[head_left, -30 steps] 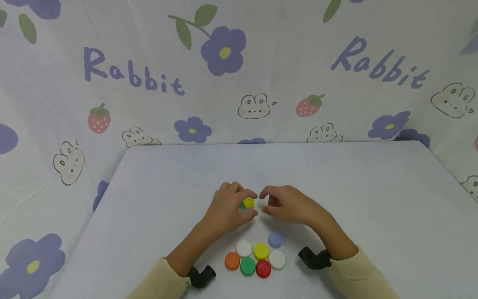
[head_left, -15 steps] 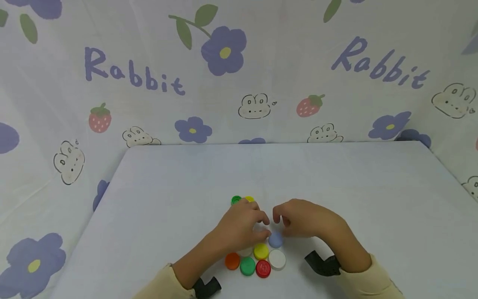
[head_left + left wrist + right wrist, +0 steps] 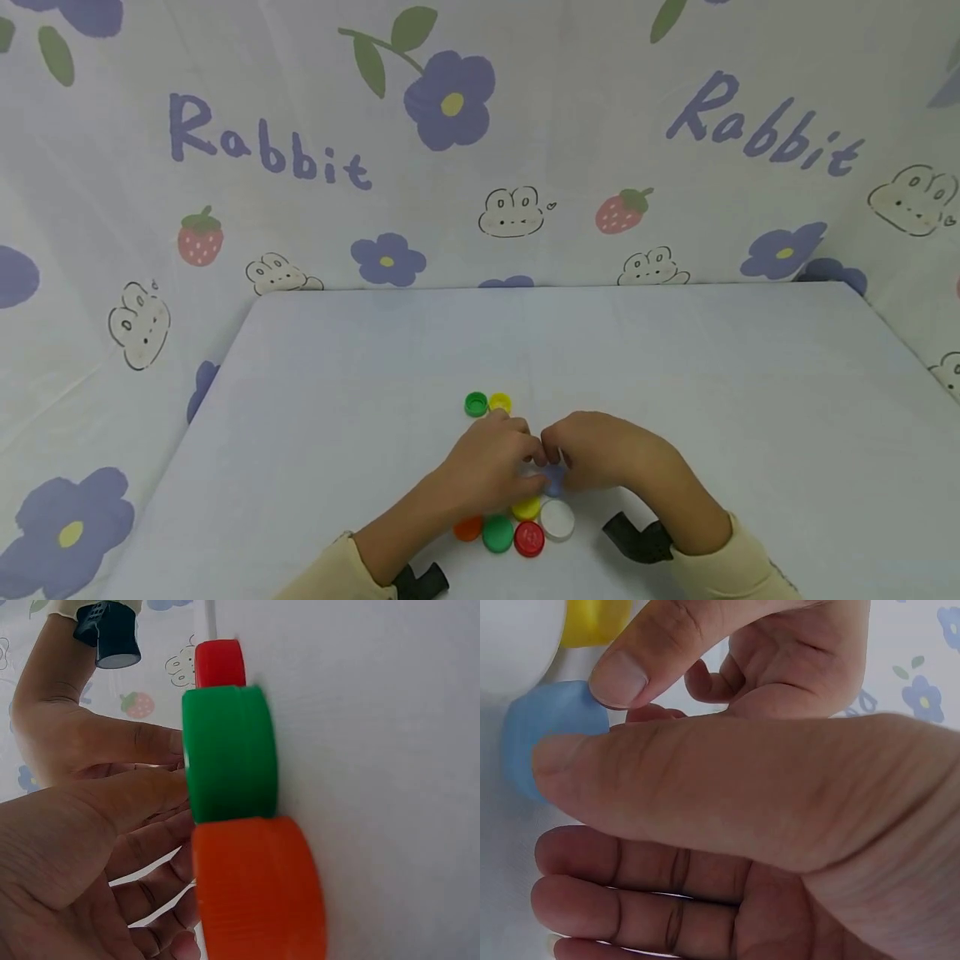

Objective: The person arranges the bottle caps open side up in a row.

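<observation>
Both hands meet at a light blue bottle cap [image 3: 553,481] on the table. My right hand [image 3: 603,450] pinches it, the thumb lying on its side in the right wrist view. The thumb of my left hand [image 3: 491,462] touches the cap from the other side, with the index finger curled opposite; the far fingertips are partly hidden. Close by lie a yellow cap [image 3: 526,509], a white cap [image 3: 557,520], a red cap [image 3: 529,539], a green cap [image 3: 229,754] and an orange cap [image 3: 259,892]. The left hand hides another white cap.
Beyond the left hand, a smaller green cap [image 3: 476,404] and a second yellow cap [image 3: 500,402] lie side by side. The white table [image 3: 360,350] ends at a patterned cloth backdrop [image 3: 570,108]. Black wrist cameras [image 3: 637,537] hang below the forearms.
Both hands have come back from the far yellow cap toward the near group. They now close in on the blue cap. The far green and yellow caps have come into view.
</observation>
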`<state>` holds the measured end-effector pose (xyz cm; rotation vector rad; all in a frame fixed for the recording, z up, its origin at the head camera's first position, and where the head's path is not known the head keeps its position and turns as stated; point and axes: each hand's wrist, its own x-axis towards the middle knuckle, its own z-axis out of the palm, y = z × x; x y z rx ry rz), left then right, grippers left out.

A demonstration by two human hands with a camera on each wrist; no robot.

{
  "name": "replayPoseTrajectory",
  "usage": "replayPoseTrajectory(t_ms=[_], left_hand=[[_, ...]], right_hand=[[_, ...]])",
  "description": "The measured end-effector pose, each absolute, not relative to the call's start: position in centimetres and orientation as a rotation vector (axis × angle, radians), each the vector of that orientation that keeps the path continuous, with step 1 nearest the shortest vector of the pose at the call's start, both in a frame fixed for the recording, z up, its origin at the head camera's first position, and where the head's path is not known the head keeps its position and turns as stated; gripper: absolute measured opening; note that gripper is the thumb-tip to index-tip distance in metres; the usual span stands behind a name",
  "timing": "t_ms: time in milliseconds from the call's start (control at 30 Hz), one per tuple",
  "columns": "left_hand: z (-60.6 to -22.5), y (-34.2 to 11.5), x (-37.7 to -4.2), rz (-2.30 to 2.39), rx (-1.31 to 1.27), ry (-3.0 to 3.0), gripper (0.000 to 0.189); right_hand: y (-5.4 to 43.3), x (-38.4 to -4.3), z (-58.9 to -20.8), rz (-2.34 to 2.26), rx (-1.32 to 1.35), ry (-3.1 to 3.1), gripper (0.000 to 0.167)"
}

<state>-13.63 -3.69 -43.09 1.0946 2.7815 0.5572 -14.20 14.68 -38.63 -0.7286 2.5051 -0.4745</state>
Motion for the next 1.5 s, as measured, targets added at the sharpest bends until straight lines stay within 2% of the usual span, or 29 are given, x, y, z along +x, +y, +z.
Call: replayPoseTrajectory(t_ms=[633,1167,1500], left_hand=[[-42.9,-3.5,-13.3,0.524,1.104,2.769,0.02],[-43.1,-3.2,-13.1,0.524,1.139,2.773,0.012],[-42.9,-3.7,-13.5,0.663,1.113,2.768,0.019]], right_hand=[[14.5,-14.0,-39.1,-0.465,-0.769,2.495,0.025],[14.9,-14.3,-39.0,-0.461,-0.832,2.502,0.022],[15.6,-14.6,-38.4,-0.521,-0.897,2.516,0.022]])
